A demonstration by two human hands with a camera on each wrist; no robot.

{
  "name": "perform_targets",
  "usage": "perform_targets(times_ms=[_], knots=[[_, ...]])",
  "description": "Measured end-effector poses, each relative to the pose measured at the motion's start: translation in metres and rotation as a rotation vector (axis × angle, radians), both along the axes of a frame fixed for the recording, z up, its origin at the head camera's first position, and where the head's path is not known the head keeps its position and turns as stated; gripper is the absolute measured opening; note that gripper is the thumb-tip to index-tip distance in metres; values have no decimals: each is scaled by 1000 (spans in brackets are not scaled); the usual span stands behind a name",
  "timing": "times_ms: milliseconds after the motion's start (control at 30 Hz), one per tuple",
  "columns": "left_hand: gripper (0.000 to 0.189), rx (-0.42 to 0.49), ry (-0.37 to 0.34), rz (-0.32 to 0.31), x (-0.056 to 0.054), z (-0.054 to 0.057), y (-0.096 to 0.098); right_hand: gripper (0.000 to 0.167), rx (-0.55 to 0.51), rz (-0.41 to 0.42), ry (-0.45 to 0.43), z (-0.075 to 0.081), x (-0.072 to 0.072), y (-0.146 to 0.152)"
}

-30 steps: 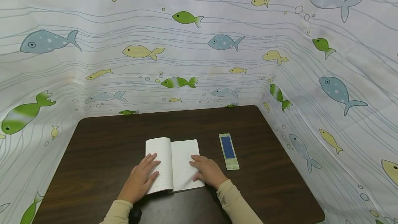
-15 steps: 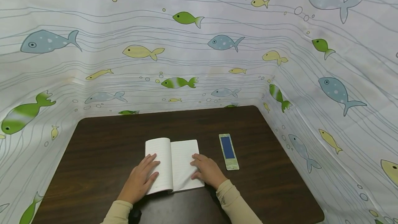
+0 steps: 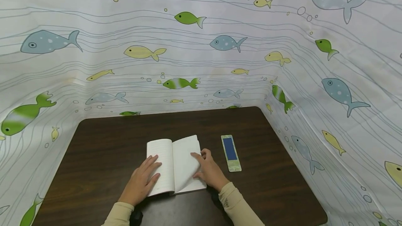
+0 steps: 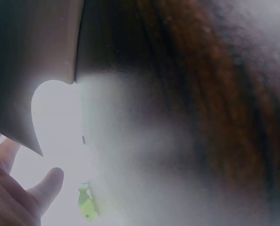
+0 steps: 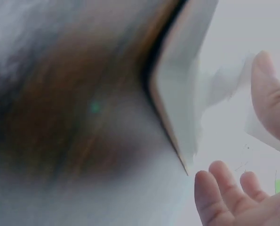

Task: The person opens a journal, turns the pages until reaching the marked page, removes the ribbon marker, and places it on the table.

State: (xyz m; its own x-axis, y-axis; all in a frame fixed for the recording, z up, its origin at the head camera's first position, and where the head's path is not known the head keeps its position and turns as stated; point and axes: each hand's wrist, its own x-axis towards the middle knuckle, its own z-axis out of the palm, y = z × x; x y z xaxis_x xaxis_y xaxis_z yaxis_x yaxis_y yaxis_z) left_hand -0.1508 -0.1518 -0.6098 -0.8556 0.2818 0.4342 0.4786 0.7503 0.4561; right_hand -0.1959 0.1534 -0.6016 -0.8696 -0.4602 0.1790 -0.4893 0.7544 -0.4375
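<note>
A lined notebook (image 3: 161,165) lies open on the dark wooden table. My left hand (image 3: 141,182) rests on its left page with fingers spread. My right hand (image 3: 211,172), at the notebook's right edge, pinches a lifted right-hand leaf (image 3: 185,156) between thumb and index finger. The leaf bends up toward the left, showing part of the page beneath. In the left wrist view, my left thumb (image 4: 48,188) points out below the notebook's dark edge (image 4: 31,70). The right wrist view has my right thumb (image 5: 267,89) beside a curled leaf and other fingers (image 5: 224,193) lower down.
A slim pale green, phone-shaped object (image 3: 233,165) with a dark blue panel lies right of the notebook. White cloth (image 3: 201,65) printed with fish encloses the table (image 3: 94,156) at the back and sides.
The right-hand leaf has risen off the notebook and bent leftward. My right index finger and thumb have taken hold of it. The left hand stays in place.
</note>
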Motion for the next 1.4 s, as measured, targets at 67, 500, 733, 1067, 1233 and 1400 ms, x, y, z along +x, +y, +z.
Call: perform_targets(times_ms=[67, 500, 733, 1067, 1233, 1400], knots=[[37, 3, -1, 2, 0, 0, 0, 91, -27, 3, -55, 2, 1, -1], [37, 20, -16, -9, 1, -1, 0, 107, -253, 7, -218, 13, 0, -7], [37, 19, -17, -7, 1, 0, 0, 92, -522, 11, -323, 21, 1, -8], [37, 23, -12, -7, 1, 0, 0, 81, -604, 41, -402, 25, 4, -13], [36, 23, -13, -7, 0, 0, 0, 71, -635, 114, -434, 24, 4, -17], [36, 25, -20, -7, 1, 1, 0, 67, -658, 194, -469, 26, 5, -22]])
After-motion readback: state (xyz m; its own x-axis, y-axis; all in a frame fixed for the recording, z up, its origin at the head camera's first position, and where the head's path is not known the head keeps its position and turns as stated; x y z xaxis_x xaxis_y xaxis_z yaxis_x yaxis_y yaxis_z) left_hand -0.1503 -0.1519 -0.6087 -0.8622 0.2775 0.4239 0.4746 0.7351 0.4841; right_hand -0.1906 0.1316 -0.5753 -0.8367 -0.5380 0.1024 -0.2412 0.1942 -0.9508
